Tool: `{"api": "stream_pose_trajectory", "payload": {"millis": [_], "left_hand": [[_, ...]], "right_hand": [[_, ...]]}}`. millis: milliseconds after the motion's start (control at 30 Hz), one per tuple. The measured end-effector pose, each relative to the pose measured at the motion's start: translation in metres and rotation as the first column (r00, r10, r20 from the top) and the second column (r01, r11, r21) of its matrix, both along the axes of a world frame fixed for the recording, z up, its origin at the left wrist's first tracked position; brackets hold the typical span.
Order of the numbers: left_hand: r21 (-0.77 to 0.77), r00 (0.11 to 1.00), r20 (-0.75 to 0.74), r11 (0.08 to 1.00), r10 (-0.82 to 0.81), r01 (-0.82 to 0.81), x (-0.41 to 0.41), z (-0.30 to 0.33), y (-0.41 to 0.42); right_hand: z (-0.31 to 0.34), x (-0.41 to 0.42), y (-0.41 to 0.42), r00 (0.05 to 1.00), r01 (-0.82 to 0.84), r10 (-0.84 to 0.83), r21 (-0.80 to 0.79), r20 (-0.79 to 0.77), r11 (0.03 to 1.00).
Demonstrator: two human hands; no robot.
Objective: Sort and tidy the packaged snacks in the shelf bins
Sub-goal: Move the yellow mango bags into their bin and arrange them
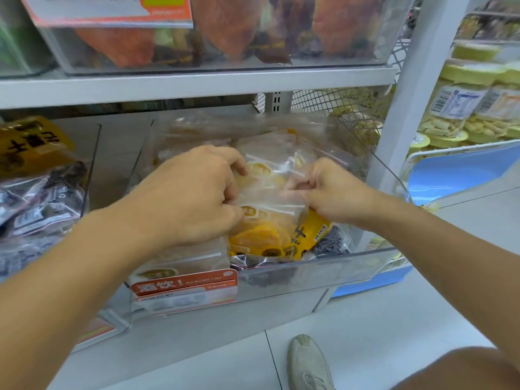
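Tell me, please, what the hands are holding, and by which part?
Both the left hand and right hand pinch a clear bag of yellow snacks at its upper edge.

A pale mesh shoe stands on the light tiled floor below the shelving. A white upright post rises at the right. Beyond it, clear tubs with yellow lids are stacked in a wire basket with a blue panel.
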State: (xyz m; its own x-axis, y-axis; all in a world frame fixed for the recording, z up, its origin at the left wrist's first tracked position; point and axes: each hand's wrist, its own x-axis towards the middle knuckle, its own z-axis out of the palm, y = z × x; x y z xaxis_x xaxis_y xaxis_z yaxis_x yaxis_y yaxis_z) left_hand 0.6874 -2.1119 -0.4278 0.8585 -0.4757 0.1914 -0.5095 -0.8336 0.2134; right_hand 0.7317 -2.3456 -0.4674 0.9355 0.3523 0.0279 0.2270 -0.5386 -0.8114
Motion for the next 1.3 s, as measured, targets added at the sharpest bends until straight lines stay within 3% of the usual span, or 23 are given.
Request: {"api": "stream_pose_trajectory", "payload": {"millis": [67, 133, 200, 300, 400, 533, 633, 700, 800, 900, 1000, 1067, 1133, 1167, 1200, 1267, 1300], "left_hand": [[0.014, 1.0, -0.005, 1.0, -0.012, 0.012, 0.001, 0.002, 0.002], [0.012, 0.999, -0.039, 1.0, -0.012, 0.013, 0.0, 0.004, 0.002], [-0.007, 0.998, -0.063, 1.0, -0.019, 0.019, 0.0, 0.005, 0.001], [0.011, 0.994, -0.105, 1.0, 0.016, -0.015, -0.002, 0.008, -0.002], [0.012, 0.991, -0.129, 0.999, 0.035, -0.033, -0.003, 0.008, -0.002], [0.03, 0.993, -0.114, 1.0, 0.009, -0.006, -0.002, 0.008, -0.001], [0.014, 0.992, -0.125, 1.0, -0.011, 0.013, -0.004, 0.007, -0.001], [-0.024, 0.987, -0.157, 0.999, -0.038, 0.034, -0.007, 0.008, 0.0], [-0.026, 0.986, -0.152, 0.998, -0.067, 0.064, -0.007, 0.01, 0.0], [0.025, 0.993, -0.104, 0.998, -0.047, 0.05, -0.004, 0.008, 0.0], [0.075, 0.998, 0.038, 0.996, -0.047, 0.044, 0.0, 0.003, 0.0], [0.052, 0.991, 0.11, 0.996, -0.074, 0.069, -0.001, 0.003, -0.001], [0.03, 0.987, 0.107, 0.993, -0.12, 0.117, -0.002, 0.004, -0.004], [0.032, 0.988, 0.087, 0.991, -0.13, 0.128, -0.002, 0.006, -0.005], [0.04, 0.989, 0.068, 0.991, -0.133, 0.131, -0.002, 0.007, -0.005], [0.089, 0.994, 0.006, 0.99, -0.111, 0.11, -0.001, 0.011, -0.004], [0.126, 0.995, -0.035, 0.987, -0.094, 0.098, -0.001, 0.012, -0.004]], "right_hand": [[0.0, 0.001, -0.006, 0.995, -0.1, 0.095, -0.27, -0.03, 0.958], [0.003, 0.003, -0.011, 0.99, -0.138, 0.116, -0.393, -0.078, 0.909], [0.014, 0.0, -0.019, 0.993, -0.098, 0.068, -0.357, -0.096, 0.929], [0.028, -0.007, -0.028, 0.985, 0.17, -0.167, -0.133, 0.034, 0.976], [0.027, -0.004, -0.019, 0.96, 0.27, -0.238, -0.274, 0.148, 0.923], [0.022, 0.005, -0.018, 0.935, 0.329, -0.35, -0.237, -0.052, 0.914], [0.017, 0.004, -0.022, 0.968, 0.233, -0.246, -0.215, -0.036, 0.948], [0.029, 0.001, -0.019, 0.975, 0.159, -0.114, -0.24, 0.192, 0.958], [0.067, 0.0, -0.006, 0.885, 0.08, 0.106, -0.374, 0.453, 0.924], [0.066, 0.008, 0.017, 0.9, 0.058, 0.156, -0.467, 0.407, 0.882], [0.038, 0.015, 0.035, 0.964, -0.067, 0.156, -0.371, 0.215, 0.926], [0.032, 0.014, 0.038, 0.973, -0.169, 0.2, -0.23, 0.116, 0.958], [0.043, 0.009, 0.032, 0.986, -0.165, 0.165, 0.043, 0.011, 0.985], [0.049, 0.004, 0.025, 0.993, -0.12, 0.117, 0.113, 0.029, 0.986], [0.055, -0.002, 0.016, 0.99, -0.049, 0.037, 0.086, 0.137, 0.995], [0.059, -0.011, -0.001, 0.933, 0.048, -0.006, -0.11, 0.359, 0.993], [0.058, -0.017, -0.006, 0.936, 0.026, 0.048, -0.205, 0.349, 0.978]]}}
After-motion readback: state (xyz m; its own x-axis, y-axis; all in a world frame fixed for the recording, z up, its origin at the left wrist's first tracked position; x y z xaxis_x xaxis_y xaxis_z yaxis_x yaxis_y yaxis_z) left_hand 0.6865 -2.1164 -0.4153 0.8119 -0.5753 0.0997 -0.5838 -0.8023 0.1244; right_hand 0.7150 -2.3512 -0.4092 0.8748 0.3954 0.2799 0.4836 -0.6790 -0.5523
